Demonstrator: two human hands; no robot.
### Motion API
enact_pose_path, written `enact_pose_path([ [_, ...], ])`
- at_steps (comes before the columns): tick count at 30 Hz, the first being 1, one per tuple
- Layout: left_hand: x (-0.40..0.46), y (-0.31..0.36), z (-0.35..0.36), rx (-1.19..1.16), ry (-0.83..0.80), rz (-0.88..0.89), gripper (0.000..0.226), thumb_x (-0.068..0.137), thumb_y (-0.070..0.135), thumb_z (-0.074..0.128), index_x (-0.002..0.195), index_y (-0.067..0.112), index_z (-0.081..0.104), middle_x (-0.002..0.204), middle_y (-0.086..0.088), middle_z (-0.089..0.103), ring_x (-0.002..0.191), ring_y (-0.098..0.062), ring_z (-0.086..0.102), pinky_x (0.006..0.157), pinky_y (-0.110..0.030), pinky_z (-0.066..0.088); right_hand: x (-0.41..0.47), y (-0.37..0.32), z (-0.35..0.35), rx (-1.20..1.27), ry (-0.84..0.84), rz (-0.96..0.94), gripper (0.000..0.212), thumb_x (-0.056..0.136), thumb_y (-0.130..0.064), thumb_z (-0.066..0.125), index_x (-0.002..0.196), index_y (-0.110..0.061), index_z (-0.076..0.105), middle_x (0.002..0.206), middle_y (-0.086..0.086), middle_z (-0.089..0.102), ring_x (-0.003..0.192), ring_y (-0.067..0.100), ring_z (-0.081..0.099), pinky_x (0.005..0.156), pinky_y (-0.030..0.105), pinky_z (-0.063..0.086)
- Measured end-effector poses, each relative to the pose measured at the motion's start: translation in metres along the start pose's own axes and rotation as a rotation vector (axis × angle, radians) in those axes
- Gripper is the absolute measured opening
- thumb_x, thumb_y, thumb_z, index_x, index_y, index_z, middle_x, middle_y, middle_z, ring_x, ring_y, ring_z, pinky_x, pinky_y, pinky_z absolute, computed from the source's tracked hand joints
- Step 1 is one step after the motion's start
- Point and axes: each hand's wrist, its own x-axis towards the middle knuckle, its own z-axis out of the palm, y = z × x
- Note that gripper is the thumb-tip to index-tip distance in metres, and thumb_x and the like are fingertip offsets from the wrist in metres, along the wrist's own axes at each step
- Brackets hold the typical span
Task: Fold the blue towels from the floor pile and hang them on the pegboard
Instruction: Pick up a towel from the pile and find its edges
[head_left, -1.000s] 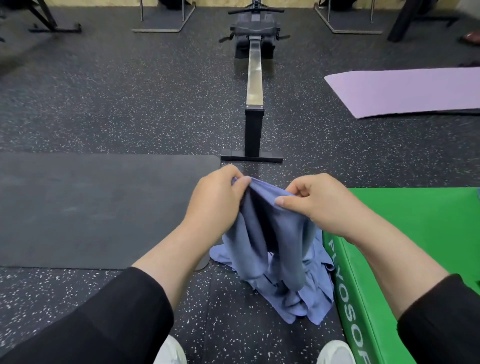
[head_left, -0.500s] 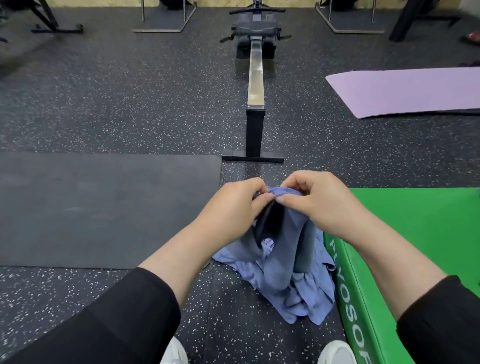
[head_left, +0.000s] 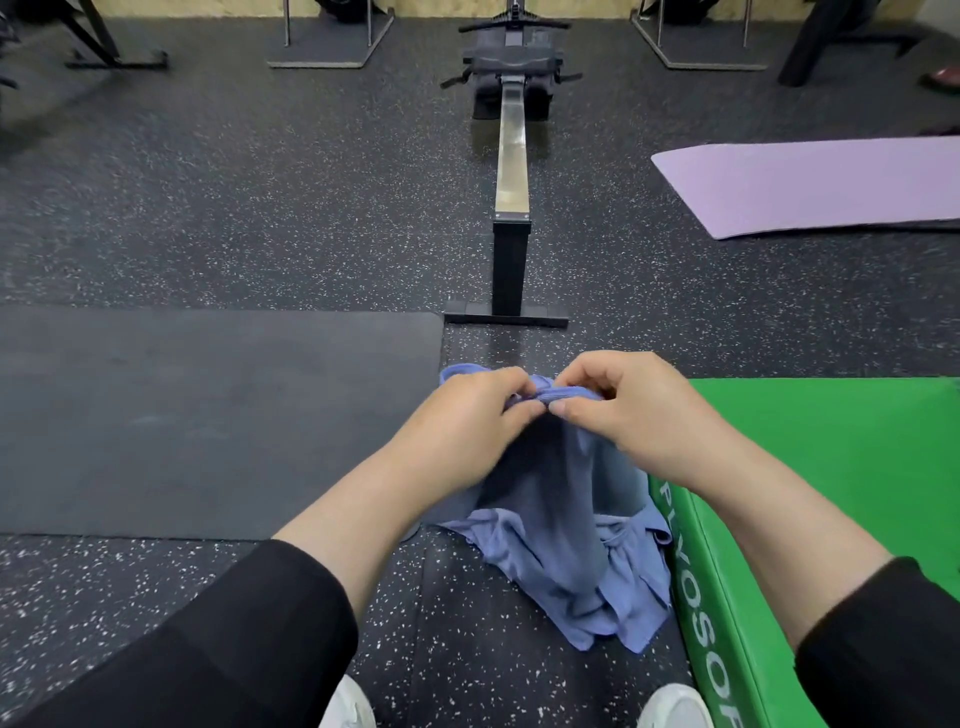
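Left hand (head_left: 467, 423) and right hand (head_left: 639, 415) meet at chest-front, fingers curled, both pinching the top edge of one blue towel (head_left: 550, 499). Fingertips nearly touch; the cloth bunches between them. A loose corner pokes out past the left knuckles.

The towel hangs down from that grip to the floor pile (head_left: 587, 587), a crumpled blue heap on the speckled floor (head_left: 260, 208), just beside the green pad (head_left: 831, 493) and near the edge of the black mat (head_left: 182, 415).

Progress, as judged: early. One towel lifted and being sorted for its edge or corners; no neat fold visible yet. Nothing hung. Folding, carrying and hanging all remain, plus whatever else lies in the pile.

Hard to tell: how many towels the heap holds, and where the held towel ends and the heap starts. Pegboard not in view. Palms and thumbs mostly hidden behind the backs of the hands. Rowing machine (head_left: 511, 156) and purple mat (head_left: 831, 182) lie well apart, beyond.
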Motion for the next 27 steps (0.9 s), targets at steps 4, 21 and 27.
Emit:
enact_pose_path([
  [4,0.008,-0.017,-0.006,0.076,0.19,-0.101,0.017,0.1,0.035,0.056,0.089,0.023,0.058,0.084,0.003,0.064,0.09,-0.028,0.06,0.075,-0.038,0.046,0.001,0.007,-0.005,-0.08,0.011,0.081,0.019,0.082,-0.035,0.08,0.077,-0.02,0.069,0.064,-0.005,0.06,0.058,0.009,0.044,0.058,0.031,0.036],
  [21,0.007,-0.011,-0.003,0.066,0.146,-0.072,0.012,0.102,0.033,0.051,0.094,0.026,0.055,0.082,0.007,0.064,0.085,-0.021,0.059,0.071,-0.035,0.043,-0.002,0.008,-0.009,-0.154,-0.055,0.091,0.033,0.086,-0.037,0.075,0.075,-0.008,0.064,0.058,-0.006,0.04,0.056,0.01,0.031,0.055,0.033,0.026],
  [27,0.012,-0.031,-0.014,0.069,0.295,-0.224,0.013,0.102,0.033,0.052,0.099,0.023,0.059,0.095,0.004,0.066,0.097,-0.026,0.059,0.075,-0.032,0.038,-0.007,0.004,-0.019,-0.114,0.006,0.103,0.054,0.089,-0.042,0.072,0.065,-0.005,0.041,0.058,-0.004,0.029,0.054,0.012,0.024,0.048,0.027,0.017],
])
